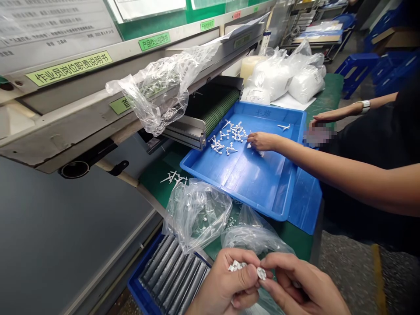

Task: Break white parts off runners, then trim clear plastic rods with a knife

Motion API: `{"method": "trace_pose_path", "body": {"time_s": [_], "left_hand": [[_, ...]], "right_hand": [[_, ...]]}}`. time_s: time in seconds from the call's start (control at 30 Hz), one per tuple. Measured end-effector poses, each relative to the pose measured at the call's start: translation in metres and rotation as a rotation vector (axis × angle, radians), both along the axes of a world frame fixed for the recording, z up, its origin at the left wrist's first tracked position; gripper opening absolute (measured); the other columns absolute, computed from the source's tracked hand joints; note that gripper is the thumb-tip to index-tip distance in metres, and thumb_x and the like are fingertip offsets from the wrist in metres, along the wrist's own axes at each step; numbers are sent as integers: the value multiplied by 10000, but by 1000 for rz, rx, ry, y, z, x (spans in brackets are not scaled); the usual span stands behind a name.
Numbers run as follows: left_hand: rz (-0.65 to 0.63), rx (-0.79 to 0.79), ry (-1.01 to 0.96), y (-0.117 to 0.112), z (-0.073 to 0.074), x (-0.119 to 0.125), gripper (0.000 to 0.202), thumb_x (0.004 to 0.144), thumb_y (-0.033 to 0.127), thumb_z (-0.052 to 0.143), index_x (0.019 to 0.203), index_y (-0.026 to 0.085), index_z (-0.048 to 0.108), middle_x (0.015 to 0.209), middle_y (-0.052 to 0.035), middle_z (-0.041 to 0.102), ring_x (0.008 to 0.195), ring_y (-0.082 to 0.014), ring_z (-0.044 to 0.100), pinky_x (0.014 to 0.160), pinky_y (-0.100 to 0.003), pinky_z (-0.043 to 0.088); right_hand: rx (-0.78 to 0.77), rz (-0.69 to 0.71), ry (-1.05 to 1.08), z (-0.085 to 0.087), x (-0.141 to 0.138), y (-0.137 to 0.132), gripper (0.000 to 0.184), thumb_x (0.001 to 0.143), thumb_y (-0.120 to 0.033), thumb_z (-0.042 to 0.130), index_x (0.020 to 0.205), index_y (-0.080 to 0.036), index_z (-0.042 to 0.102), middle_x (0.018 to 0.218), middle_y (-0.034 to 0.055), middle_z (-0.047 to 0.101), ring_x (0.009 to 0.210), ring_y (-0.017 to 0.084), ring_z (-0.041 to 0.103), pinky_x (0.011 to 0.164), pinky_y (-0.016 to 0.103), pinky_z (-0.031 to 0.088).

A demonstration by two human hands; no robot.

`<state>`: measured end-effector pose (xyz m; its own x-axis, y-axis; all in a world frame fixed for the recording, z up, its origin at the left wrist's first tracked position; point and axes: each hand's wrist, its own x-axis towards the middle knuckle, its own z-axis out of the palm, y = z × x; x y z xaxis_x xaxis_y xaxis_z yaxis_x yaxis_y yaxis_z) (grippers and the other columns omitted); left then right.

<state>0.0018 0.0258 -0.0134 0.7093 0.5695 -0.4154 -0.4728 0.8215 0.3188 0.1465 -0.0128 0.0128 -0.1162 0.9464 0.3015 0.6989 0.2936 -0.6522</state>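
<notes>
The blue tray (262, 188) is smooth, glossy plastic. The small white sprigs (229, 135) lying in it look like matt moulded plastic, as do the white pieces (241, 265) pinched in front of the tray. Just in front of the tray, the clear bags (197, 214) are thin, crinkled, shiny film; another bag (157, 87) left of the tray is the same. The machine housing (65, 122) left of the tray is dull painted metal. The table cover (154, 175) under the tray looks matt green. The grey bars (172, 273) in front of the tray have a ridged, satin surface.
</notes>
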Motion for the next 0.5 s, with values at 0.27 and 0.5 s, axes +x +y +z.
{"method": "trace_pose_path", "body": {"time_s": [0.27,0.5], "left_hand": [[-5,-70,-41,0,-2,-1,231,555,204,817,689,139,641,617,-21,618,362,11,369,282,-103,123],[-30,-134,8,1,1,-1,317,483,183,844,679,136,600,572,2,588,358,9,355,288,-111,108]], "right_hand": [[-10,-2,30,1,1,2,109,861,-318,509,870,-226,565,398,-94,446,308,68,439,308,127,353],[-41,-10,69,-1,1,0,112,858,-305,514,948,-244,544,403,-98,450,306,75,448,299,133,350]]}}
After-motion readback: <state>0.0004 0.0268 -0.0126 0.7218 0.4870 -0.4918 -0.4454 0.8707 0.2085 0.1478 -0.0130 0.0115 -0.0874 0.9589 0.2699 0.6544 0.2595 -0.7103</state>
